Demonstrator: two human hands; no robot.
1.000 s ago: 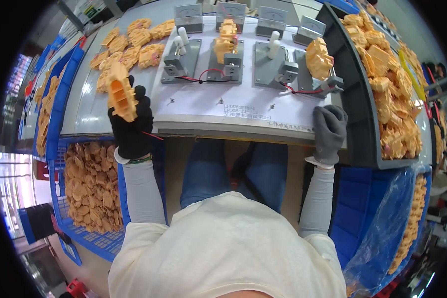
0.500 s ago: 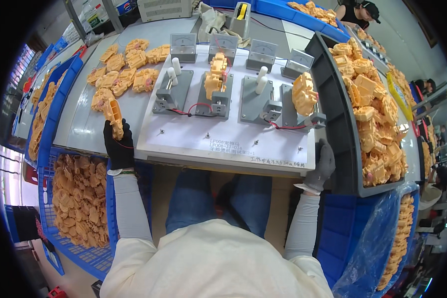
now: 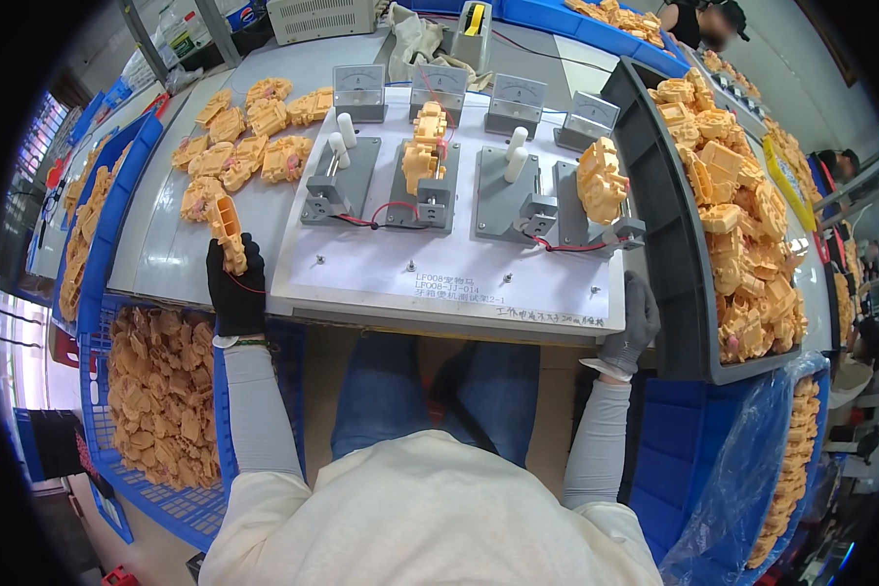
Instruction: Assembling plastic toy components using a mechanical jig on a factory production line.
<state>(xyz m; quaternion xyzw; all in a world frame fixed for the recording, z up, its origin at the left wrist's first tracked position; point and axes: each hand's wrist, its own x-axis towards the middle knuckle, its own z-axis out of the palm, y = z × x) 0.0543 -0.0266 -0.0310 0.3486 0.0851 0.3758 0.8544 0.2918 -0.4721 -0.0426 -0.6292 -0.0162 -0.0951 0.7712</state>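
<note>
My left hand (image 3: 234, 291), in a black glove, is closed around the lower end of an orange plastic gearbox (image 3: 227, 221), held upright at the left edge of a white test board (image 3: 381, 273). A thin red wire hangs by that hand. My right hand (image 3: 635, 322), in a grey glove, rests against the board's front right corner with fingers loosely bent; their tips are partly hidden. Of the board's grey fixtures, the second bears an orange gearbox (image 3: 424, 151) and the rightmost bears another gearbox (image 3: 603, 182). Needle meters (image 3: 359, 93) line the board's back.
Several orange gearboxes (image 3: 249, 156) lie left of the board. A dark grey bin (image 3: 669, 249) heaped with them stands close by my right hand. Blue crates (image 3: 220, 410) flank my legs. A tape dispenser (image 3: 472, 34) and a power supply box (image 3: 322, 18) stand behind. A co-worker (image 3: 703, 24) is at far right.
The whole view has shifted slightly. Both hands keep their places, the left still with the gearbox. The co-worker's head at the top right has moved a little.
</note>
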